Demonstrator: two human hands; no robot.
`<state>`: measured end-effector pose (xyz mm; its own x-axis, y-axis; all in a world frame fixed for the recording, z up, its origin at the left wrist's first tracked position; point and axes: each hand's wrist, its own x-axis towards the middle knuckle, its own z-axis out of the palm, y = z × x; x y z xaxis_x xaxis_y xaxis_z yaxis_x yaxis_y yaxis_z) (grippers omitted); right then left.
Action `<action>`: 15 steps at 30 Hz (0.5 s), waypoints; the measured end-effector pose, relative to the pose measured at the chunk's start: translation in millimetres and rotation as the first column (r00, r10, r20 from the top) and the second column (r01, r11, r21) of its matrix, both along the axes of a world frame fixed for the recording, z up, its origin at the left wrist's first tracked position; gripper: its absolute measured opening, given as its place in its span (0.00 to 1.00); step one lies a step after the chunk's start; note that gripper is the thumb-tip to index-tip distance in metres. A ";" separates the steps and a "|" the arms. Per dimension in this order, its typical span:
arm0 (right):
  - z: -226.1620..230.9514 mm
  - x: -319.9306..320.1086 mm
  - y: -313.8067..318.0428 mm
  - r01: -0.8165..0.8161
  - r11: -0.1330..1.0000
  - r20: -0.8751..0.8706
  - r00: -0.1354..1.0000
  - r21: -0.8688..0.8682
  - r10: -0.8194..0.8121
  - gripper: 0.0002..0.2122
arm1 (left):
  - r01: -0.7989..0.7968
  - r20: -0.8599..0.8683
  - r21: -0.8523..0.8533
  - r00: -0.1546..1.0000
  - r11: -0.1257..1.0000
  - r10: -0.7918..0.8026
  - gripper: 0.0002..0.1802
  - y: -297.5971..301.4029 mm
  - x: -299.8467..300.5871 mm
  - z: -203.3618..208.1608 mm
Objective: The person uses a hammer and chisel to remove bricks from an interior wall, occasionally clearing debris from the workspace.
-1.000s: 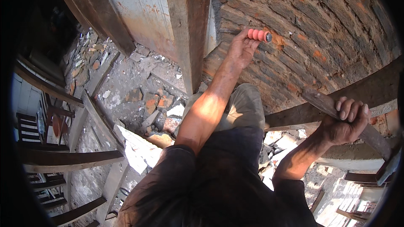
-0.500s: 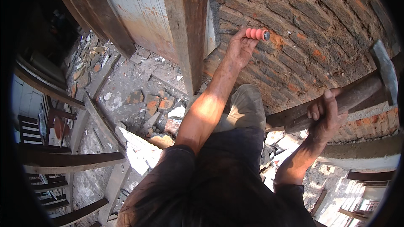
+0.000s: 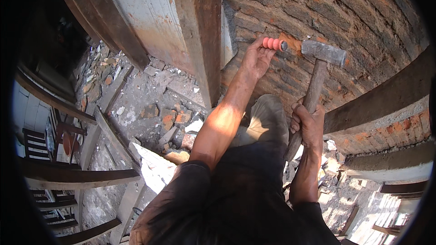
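My left hand (image 3: 258, 59) is closed round a chisel (image 3: 274, 43) with a ribbed red-orange grip and a dark metal end that points right. The chisel's far end is hidden behind the hand, toward the corner of the brick wall (image 3: 336, 13) and a wooden post. In my right hand (image 3: 309, 121) is a hammer (image 3: 323, 53), its wooden handle (image 3: 316, 84) slanting up to a grey metal head. The hammer head is a short way right of the chisel's struck end, apart from it, in front of the rough bricks.
A thick wooden post (image 3: 200, 31) stands beside a worn pale panel (image 3: 145, 13). Broken bricks and plaster chunks (image 3: 170, 118) litter the floor by my knee. At left are wooden beams (image 3: 113, 136) and a dark chair (image 3: 36, 144). A wooden beam (image 3: 386, 95) crosses the wall at right.
My right hand has swung the hammer leftward from the far right, bringing its head close to the chisel's end. My left hand stays on the chisel, nearly in place.
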<state>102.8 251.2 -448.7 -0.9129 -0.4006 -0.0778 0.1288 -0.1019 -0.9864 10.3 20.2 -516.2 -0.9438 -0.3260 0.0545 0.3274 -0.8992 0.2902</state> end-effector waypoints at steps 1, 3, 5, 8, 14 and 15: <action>18.4 4.9 4.4 0.041 0.998 -0.066 0.997 -0.044 -0.044 0.05 | -0.003 -0.008 -0.006 1.000 1.000 0.002 0.13 -2.6 0.0 0.7; 44.0 1.4 18.5 0.173 0.973 -0.239 0.949 -0.154 -0.207 0.05 | -0.005 -0.001 -0.013 1.000 1.000 0.005 0.13 -5.2 4.8 1.9; 68.2 -6.9 27.2 0.290 0.889 -0.309 0.861 -0.355 -0.404 0.04 | 0.009 0.018 -0.019 1.000 1.000 -0.009 0.13 5.8 5.9 11.2; 58.0 -26.5 23.5 0.170 0.776 -0.359 0.813 -0.607 -0.459 0.05 | 0.014 0.058 0.034 0.998 0.999 -0.016 0.13 15.9 6.8 18.7; -60.8 -14.7 -23.1 -0.081 0.994 0.064 0.995 0.068 0.077 0.06 | -0.006 0.070 0.028 0.998 1.000 0.004 0.12 7.5 8.9 1.4; -59.7 -12.2 -17.5 -0.090 0.993 0.075 0.994 0.071 0.085 0.06 | -0.005 0.111 0.029 0.994 1.000 0.002 0.12 7.7 11.9 0.7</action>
